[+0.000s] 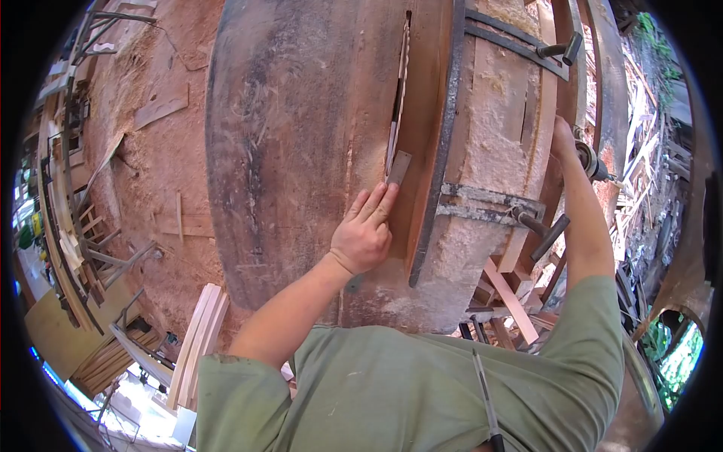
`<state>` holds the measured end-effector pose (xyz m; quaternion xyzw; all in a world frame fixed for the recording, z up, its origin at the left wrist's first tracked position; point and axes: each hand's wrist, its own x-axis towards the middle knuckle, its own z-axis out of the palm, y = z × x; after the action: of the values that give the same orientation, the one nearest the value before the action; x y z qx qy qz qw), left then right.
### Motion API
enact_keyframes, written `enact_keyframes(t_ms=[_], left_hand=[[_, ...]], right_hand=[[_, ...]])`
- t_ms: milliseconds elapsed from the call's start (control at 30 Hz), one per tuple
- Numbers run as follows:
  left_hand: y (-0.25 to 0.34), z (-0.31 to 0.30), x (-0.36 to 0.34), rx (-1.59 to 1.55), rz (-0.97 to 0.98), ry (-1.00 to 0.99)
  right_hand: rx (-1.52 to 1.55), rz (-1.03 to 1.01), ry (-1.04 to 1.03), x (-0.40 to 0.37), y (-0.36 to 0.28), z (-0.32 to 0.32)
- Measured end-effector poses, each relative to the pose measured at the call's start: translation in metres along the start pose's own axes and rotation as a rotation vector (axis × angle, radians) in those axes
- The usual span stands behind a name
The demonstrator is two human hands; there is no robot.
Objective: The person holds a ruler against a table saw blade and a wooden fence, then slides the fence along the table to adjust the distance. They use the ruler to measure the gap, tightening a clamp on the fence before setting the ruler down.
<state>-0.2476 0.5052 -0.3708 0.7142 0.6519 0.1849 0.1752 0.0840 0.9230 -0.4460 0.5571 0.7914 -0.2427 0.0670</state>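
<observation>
My left hand (365, 233) lies over the worn wooden worktable (301, 135), fingers stretched forward. Its fingertips touch a small wooden piece (400, 167) beside the near end of a long narrow slot (399, 90). One edge of that slot looks pale and jagged. Right of the piece runs a long upright board (435, 158) with a dark edge. My right hand (562, 139) reaches to the far right side, near a round metal part (587, 158). Its fingers are mostly hidden by the table's edge, so what they touch does not show.
Two metal clamps with bar handles, a far one (561, 51) and a near one (538, 226), sit on the table's right part. Sawdust (489, 105) coats the surface there. Wood strips (199, 343) stand at lower left; scrap (640, 151) is piled at right.
</observation>
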Motion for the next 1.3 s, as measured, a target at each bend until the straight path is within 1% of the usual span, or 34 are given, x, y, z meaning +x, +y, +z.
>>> enact_keyframes(t_ms=[100,200,300,367,400,467,500,567,600,633,700,733,800,833,867,900,933,967,1000,1033,1100,1133,1167,1233,1267,1300], left_hand=[[0.000,0.001,0.000,0.011,-0.004,0.020],[-0.001,0.004,-0.001,0.021,0.004,0.049],[0.000,0.002,0.001,0.021,-0.001,0.051],[0.000,0.003,0.000,0.029,0.000,0.062],[0.000,0.004,0.000,0.038,0.003,0.075],[0.001,0.001,0.001,0.013,-0.006,0.069],[0.001,-0.001,0.002,-0.013,-0.008,0.061],[0.001,-0.001,0.002,-0.014,-0.012,0.072],[0.001,0.000,0.002,-0.016,-0.010,0.084],[0.001,-0.001,0.002,-0.017,-0.017,0.086],[0.002,-0.004,0.002,-0.027,-0.015,0.055],[0.002,-0.003,0.002,-0.028,-0.018,0.056],[0.001,-0.002,0.003,-0.027,-0.007,0.083],[0.001,-0.001,0.002,-0.026,-0.004,0.084],[0.000,0.001,0.001,-0.014,0.002,0.072],[-0.002,0.004,0.000,-0.002,-0.001,0.061],[-0.002,0.003,-0.001,-0.005,-0.015,0.061],[-0.002,-0.001,0.000,-0.016,-0.012,0.053],[-0.001,-0.003,0.001,-0.028,-0.011,0.044],[0.000,-0.004,0.000,-0.035,-0.021,0.032],[0.000,-0.004,0.002,-0.014,-0.017,0.017],[0.000,-0.004,0.001,-0.021,-0.005,-0.001],[-0.001,-0.003,0.001,-0.009,-0.010,-0.005],[0.001,0.000,0.002,-0.008,0.002,-0.003],[0.000,0.002,0.001,0.019,0.002,-0.003],[0.000,0.004,0.000,0.045,-0.004,-0.006]], right_hand=[[0.013,-0.020,-0.050,0.007,0.006,0.002],[0.016,-0.061,-0.004,0.009,0.003,0.002],[0.067,-0.083,-0.004,0.013,0.006,0.004],[0.178,-0.062,0.018,0.022,0.013,0.007],[0.176,-0.066,0.014,0.025,0.018,0.007],[-0.010,-0.116,-0.030,0.029,0.017,0.003],[-0.009,-0.121,-0.034,0.039,0.029,0.013],[0.445,-0.075,-0.028,0.074,0.089,0.047],[0.565,0.037,-0.002,0.078,0.095,0.051],[0.563,0.032,-0.008,0.086,0.104,0.055],[0.541,-0.055,-0.007,0.098,0.118,0.062],[0.539,-0.057,-0.009,0.094,0.107,0.053],[0.460,0.033,0.071,0.064,0.061,0.022],[0.460,0.034,0.074,0.039,0.030,0.015],[0.314,-0.073,0.402,0.013,-0.005,0.010],[0.161,-0.184,0.718,-0.006,-0.022,0.008],[0.161,-0.192,0.707,-0.022,-0.011,0.017],[0.117,-0.233,0.651,-0.037,0.008,0.032],[0.074,-0.272,0.593,-0.042,0.024,0.042],[0.075,-0.269,0.576,-0.041,0.034,0.046],[-0.303,-0.362,0.661,-0.035,0.049,0.052],[-0.301,-0.321,0.586,-0.037,0.047,0.050],[-0.305,-0.304,0.586,-0.035,0.047,0.053],[-0.210,-0.308,0.627,-0.029,0.051,0.052],[-0.248,-0.254,0.568,-0.027,0.055,0.051],[-0.255,-0.245,0.573,-0.026,0.058,0.048]])
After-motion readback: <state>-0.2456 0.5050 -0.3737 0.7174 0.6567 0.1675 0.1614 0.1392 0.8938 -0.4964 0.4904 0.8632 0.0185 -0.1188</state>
